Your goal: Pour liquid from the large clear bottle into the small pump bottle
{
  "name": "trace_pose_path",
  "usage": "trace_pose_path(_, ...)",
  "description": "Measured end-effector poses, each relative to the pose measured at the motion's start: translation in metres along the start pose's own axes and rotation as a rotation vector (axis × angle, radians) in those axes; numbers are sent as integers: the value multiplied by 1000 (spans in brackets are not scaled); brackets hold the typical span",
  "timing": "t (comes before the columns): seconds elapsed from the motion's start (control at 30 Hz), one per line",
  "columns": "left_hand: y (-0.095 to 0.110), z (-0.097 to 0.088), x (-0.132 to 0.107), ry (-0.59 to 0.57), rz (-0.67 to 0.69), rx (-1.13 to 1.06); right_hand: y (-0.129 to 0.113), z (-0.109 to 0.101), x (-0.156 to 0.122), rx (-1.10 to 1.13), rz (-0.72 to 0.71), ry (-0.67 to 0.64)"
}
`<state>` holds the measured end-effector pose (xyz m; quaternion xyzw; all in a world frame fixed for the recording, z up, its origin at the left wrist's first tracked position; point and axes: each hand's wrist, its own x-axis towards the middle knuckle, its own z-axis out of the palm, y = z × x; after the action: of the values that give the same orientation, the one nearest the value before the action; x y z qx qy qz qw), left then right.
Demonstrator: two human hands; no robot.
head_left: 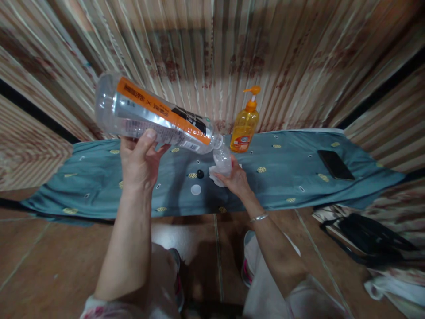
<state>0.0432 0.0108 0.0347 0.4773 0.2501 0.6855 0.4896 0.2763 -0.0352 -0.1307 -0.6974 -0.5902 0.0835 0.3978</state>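
Note:
My left hand is wrapped round a large clear plastic bottle with an orange, silver and black label. It is tipped nearly on its side, its neck pointing right and slightly down. That neck meets the mouth of a small clear bottle, held tilted by my right hand. A crumpled white tissue lies beneath the small bottle, partly hidden by my fingers. To the left of it on the cloth are a small black cap and a round whitish disc.
An orange pump bottle stands upright behind my right hand. A black phone lies at the right on the teal cloth. Pleated curtains hang behind, and a black bag sits low at the right.

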Motion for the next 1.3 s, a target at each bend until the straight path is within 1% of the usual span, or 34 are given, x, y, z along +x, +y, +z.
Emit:
trace_pose_path(0.17, 2, 6, -1, 14, 4, -33, -1, 0, -1, -10, -5, 13)
trace_pose_path(0.27, 2, 7, -1, -12, 3, -40, 0, 1, -1, -7, -22, 27)
trace_pose_path(0.5, -1, 6, 2, -52, 24, -7, -2, 0, -1, 3, -3, 30)
trace_pose_path(0.63, 2, 8, 3, -63, 13, 3, -3, 0, -2, 10, -9, 41)
trace_pose_path(0.83, 6, 14, 2, -63, 41, 15, -1, 1, -1, -4, -13, 19)
trace_pose_path(1.03, 7, 15, 2, -77, 45, 15, 0, 2, -1, -9, -16, 21)
trace_pose_path(1.17, 7, 17, 4, -74, 71, 0, 2, 3, -1, -18, -29, 27)
trace_pose_path(1.3, 6, 16, 7, -127, 129, -24, 6, 6, -1, -34, -54, 27)
